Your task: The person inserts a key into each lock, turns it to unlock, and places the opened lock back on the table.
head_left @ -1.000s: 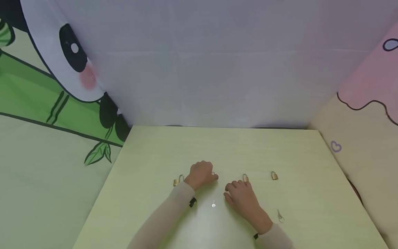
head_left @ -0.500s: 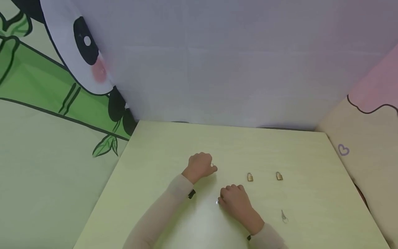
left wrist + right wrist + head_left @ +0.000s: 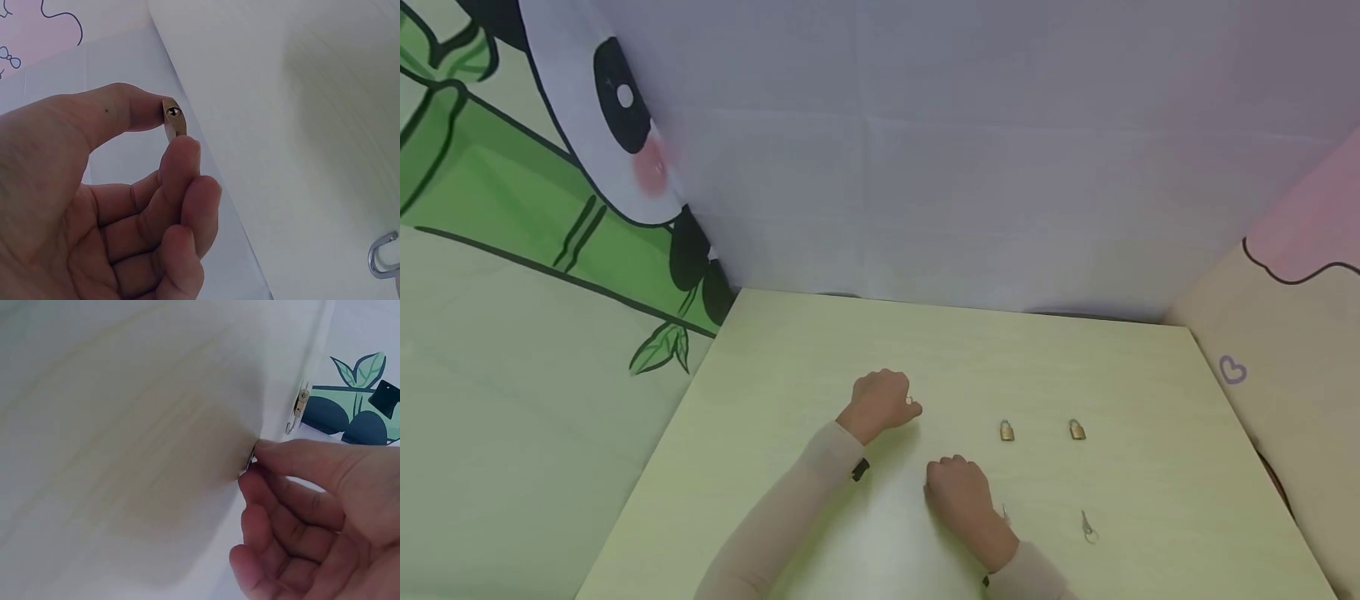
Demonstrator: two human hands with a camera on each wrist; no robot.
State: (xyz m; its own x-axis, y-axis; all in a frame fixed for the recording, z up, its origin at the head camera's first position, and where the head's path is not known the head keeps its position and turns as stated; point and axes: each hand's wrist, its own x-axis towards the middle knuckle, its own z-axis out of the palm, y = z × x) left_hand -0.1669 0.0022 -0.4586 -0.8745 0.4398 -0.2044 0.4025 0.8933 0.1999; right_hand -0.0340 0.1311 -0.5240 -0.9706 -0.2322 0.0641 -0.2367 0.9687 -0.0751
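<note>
Raised over the table, my left hand [image 3: 876,405] pinches a small brass padlock [image 3: 172,116] between thumb and index finger. Its keyhole end faces the left wrist camera. My right hand [image 3: 958,497] is low over the table, nearer to me, with thumb and fingertips pinching a small key [image 3: 251,456] right at the tabletop. Most of the key is hidden by the fingers. An unlocked padlock [image 3: 301,402] lies beyond the right thumb in the right wrist view. Its shackle [image 3: 373,257] shows at the edge of the left wrist view.
Two brass padlocks [image 3: 1007,431] [image 3: 1077,430] lie on the pale table [image 3: 1150,483], right of my hands. Nearer me are a key on a ring [image 3: 1089,529] and another key [image 3: 1005,515], partly behind my right wrist. A cloth wall [image 3: 925,208] stands at the back.
My right hand has come back from beside a padlock to the key lying in the middle and taken it in a pinch. The left hand keeps its padlock; the head view has shifted slightly.
</note>
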